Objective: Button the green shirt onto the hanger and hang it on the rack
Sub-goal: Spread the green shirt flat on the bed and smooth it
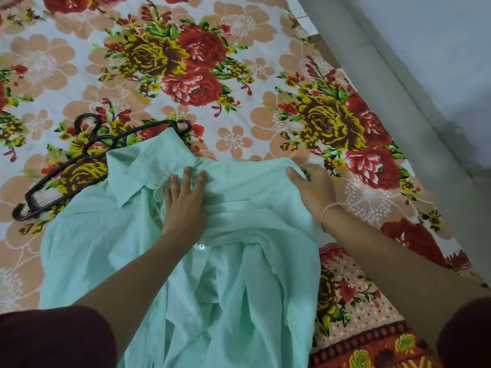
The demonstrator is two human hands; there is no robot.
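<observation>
The pale green shirt (111, 235) lies spread on the floral bedsheet, collar toward the far side and its front open. A black hanger (66, 166) lies at the shirt's upper left, one end tucked under the collar. My left hand (183, 200) rests flat on the fabric just right of the collar, fingers straight. My right hand (310, 187) grips the shirt's right shoulder edge, thumb over the cloth and fingers under it. A white button (201, 246) shows below my left wrist.
The bedsheet (239, 102) with large red and yellow flowers covers the whole bed. A grey wall (425, 75) runs along the bed's right side. No rack is in view.
</observation>
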